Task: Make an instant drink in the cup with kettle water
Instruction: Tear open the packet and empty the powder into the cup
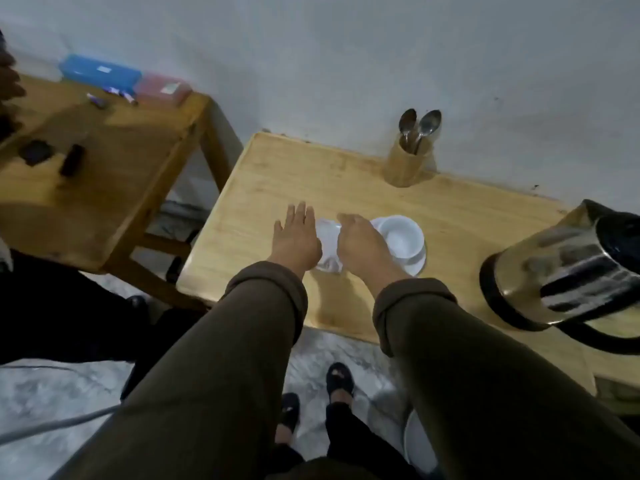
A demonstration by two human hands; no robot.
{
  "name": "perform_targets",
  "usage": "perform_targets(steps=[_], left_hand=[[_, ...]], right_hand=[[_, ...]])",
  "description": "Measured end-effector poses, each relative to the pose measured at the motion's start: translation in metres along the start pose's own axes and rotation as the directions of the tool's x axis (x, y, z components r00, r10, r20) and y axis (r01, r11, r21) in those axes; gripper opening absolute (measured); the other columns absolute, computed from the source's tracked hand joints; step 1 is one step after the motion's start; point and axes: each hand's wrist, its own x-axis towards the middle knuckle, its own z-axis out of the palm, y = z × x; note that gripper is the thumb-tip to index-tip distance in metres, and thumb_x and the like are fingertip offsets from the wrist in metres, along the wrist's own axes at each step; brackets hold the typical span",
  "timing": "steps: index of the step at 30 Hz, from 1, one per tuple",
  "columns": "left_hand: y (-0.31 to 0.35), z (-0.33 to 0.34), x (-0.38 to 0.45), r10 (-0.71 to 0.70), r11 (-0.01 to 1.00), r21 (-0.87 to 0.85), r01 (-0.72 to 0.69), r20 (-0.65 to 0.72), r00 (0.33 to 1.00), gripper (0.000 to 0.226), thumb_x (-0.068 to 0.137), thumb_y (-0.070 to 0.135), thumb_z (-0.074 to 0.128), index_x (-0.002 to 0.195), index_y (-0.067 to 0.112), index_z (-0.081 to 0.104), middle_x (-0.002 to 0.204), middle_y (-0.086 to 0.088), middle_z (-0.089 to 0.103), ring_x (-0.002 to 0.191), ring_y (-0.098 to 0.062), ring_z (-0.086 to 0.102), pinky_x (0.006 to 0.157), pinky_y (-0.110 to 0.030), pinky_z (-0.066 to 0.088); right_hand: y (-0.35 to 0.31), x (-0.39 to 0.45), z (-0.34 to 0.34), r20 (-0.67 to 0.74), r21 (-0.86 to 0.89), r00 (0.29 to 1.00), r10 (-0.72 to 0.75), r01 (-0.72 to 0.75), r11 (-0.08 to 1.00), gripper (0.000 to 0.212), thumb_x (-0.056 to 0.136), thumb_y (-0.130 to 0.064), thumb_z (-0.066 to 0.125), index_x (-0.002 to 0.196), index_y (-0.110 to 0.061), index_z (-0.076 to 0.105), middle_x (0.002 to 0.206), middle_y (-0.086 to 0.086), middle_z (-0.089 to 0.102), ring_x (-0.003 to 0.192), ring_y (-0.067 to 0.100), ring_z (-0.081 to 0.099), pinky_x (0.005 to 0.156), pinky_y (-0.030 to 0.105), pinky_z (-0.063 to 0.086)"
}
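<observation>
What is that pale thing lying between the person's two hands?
In the head view, a small silvery sachet lies on the table between the left hand and the right hand, beside the white cup.

Left hand (296, 237) flat, right hand (360, 242) curled.

Cup (401, 234) on saucer (412, 266), kettle (554, 268) rightward.

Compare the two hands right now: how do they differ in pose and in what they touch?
The left hand is spread flat with its fingers extended, holding nothing; the right hand is curled, fingers bent down onto the pale sachet. The left hand sits on the sachet's left side, over bare table; the right hand sits between the sachet and the white cup. Both reach from brown sleeves, just above the tabletop.
</observation>
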Motion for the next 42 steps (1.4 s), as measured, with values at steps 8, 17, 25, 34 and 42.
perform_targets(steps=[8,17,25,34,42], left_hand=[[0.0,0.025,0.031,-0.23,0.967,-0.111,0.228,-0.008,0.973,0.053,0.088,0.036,0.056,0.133,0.011,0.046,0.144,-0.008,0.04,0.134,-0.024,0.038,0.102,-0.038,0.039],[0.009,0.029,0.051,-0.313,0.933,-0.176,0.314,0.029,0.949,0.057,0.076,0.034,0.074,0.12,0.009,0.046,0.125,-0.011,0.053,0.121,-0.029,0.05,0.092,-0.04,0.044],[0.011,0.028,0.059,-0.324,0.911,-0.245,0.333,0.078,0.943,0.053,0.075,0.025,0.074,0.117,0.011,0.045,0.118,-0.01,0.058,0.113,-0.028,0.055,0.089,-0.039,0.048],[0.005,0.013,0.053,-0.292,0.896,-0.314,0.313,0.115,0.95,0.03,0.086,0.013,0.057,0.114,0.004,0.053,0.121,-0.018,0.055,0.111,-0.032,0.055,0.089,-0.034,0.045],[0.005,-0.039,0.036,-0.147,0.89,-0.429,0.152,0.047,0.988,0.035,0.095,0.007,0.04,0.126,0.008,0.056,0.132,-0.013,0.059,0.121,-0.03,0.054,0.098,-0.033,0.044]], right_hand=[[0.012,0.061,0.013,0.178,-0.125,0.981,-0.08,0.103,0.987,0.044,0.087,-0.002,0.054,0.13,-0.01,0.051,0.128,0.012,0.054,0.117,0.029,0.054,0.098,0.038,0.047],[0.025,0.098,0.022,0.244,-0.215,0.965,-0.094,0.148,0.965,0.034,0.091,-0.01,0.05,0.124,-0.009,0.046,0.125,0.015,0.053,0.115,0.031,0.055,0.09,0.035,0.045],[0.025,0.111,0.025,0.196,-0.187,0.978,-0.076,0.114,0.976,0.027,0.094,-0.025,0.049,0.112,-0.007,0.058,0.118,0.012,0.06,0.111,0.028,0.058,0.087,0.033,0.045],[0.018,0.11,-0.001,0.132,-0.051,0.991,-0.022,0.028,0.998,0.027,0.091,-0.017,0.05,0.11,-0.017,0.069,0.129,0.008,0.048,0.119,0.029,0.044,0.1,0.039,0.045],[0.001,0.086,-0.051,0.213,0.333,0.977,-0.001,-0.072,0.94,0.024,0.087,-0.004,0.055,0.092,-0.013,0.077,0.095,-0.003,0.071,0.088,0.01,0.055,0.057,0.011,0.04]])
